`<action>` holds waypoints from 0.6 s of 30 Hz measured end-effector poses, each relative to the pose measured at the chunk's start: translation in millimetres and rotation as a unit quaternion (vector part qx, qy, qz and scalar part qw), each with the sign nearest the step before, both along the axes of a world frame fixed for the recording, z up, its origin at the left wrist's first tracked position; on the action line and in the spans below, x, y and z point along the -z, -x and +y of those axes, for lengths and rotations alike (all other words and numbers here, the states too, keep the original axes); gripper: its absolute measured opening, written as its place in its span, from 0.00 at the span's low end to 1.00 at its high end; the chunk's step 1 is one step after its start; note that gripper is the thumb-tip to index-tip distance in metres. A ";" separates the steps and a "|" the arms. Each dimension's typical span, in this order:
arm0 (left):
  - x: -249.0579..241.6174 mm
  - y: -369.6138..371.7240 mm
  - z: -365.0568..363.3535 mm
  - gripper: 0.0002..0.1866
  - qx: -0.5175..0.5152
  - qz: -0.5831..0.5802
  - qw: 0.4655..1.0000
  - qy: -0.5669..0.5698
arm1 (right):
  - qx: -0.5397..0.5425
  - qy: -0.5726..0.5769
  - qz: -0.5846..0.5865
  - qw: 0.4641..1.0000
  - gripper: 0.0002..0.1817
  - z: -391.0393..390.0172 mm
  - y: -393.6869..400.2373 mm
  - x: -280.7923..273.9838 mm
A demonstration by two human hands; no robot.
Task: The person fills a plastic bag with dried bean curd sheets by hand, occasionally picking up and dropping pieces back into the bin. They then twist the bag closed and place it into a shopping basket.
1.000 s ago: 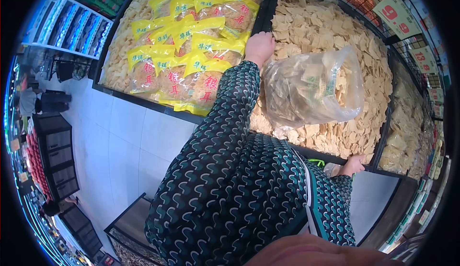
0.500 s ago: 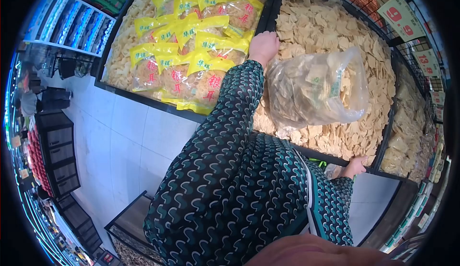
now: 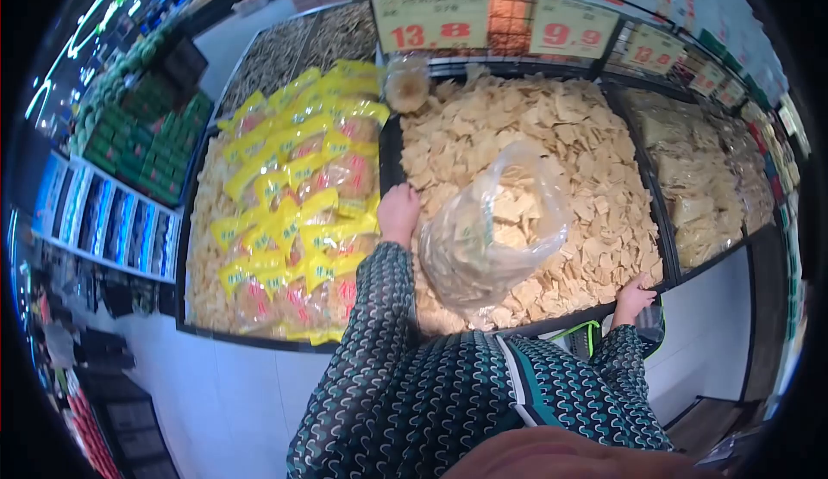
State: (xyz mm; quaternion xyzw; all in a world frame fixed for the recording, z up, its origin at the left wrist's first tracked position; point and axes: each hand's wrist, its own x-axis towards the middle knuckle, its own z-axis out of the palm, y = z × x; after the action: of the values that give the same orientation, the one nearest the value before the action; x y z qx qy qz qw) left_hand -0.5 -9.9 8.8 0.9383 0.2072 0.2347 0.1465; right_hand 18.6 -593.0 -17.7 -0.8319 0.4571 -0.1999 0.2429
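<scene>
A: Where is the bag (image 3: 466, 259)?
B: On the flakes (image 3: 599, 177) in the middle bin (image 3: 561, 318), left of centre, nearer the front edge than the back. Clear plastic, bulging, flakes inside. Leaning, mouth gaping toward the back right.

A: And the hands?
B: Well apart, bag between them. Left hand (image 3: 398, 213) on the bin's left edge, fingers curled; bag just beside it, to the right. Cannot tell if they touch. Right hand (image 3: 636, 300) at the front edge, close to the front right corner, well clear of the bag.

A: Clamped on anything?
B: Neither is on the bag. Both rest at the rim; how tightly, cannot tell. Left fingertips hidden. Right fingers lie by the outermost flakes.

A: What stands around?
B: Yellow packs (image 3: 323, 147) heaped past the left edge, close to the left hand. A round pack (image 3: 407, 84) at the back left corner. Past the right edge, clear packs (image 3: 690, 177) in a neighbouring bin. Behind the back edge, a 9.9 sign (image 3: 573, 29) and a 13.8 sign (image 3: 431, 26).

A: Anything in the way?
B: The bag covers the flakes under it. The left sleeve (image 3: 375, 306) crosses the front edge near the front left corner, hiding some of the rim there. A green strap (image 3: 589, 334) hangs below the front edge, left of the right hand. Pale floor (image 3: 233, 393) below, to the left.
</scene>
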 end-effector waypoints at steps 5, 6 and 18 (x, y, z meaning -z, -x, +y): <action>-9.6 3.5 -4.3 0.13 0.008 0.016 1.000 0.004 | 0.012 0.038 0.053 0.998 0.52 1.0 1.2 3.9; -9.4 4.5 -5.1 0.14 0.001 0.015 1.000 0.007 | 0.013 0.027 0.054 0.998 0.51 5.0 2.8 -0.2; -6.3 5.2 -6.4 0.15 0.007 0.053 0.998 -0.020 | 0.010 0.034 -0.012 0.999 0.49 8.6 10.5 5.9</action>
State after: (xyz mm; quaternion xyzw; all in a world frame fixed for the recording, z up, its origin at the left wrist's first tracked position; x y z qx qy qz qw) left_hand -5.7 -16.3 15.2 0.9536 0.2031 0.1881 0.1184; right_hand 8.1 -584.3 -23.6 -0.8326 0.4557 -0.2276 0.2176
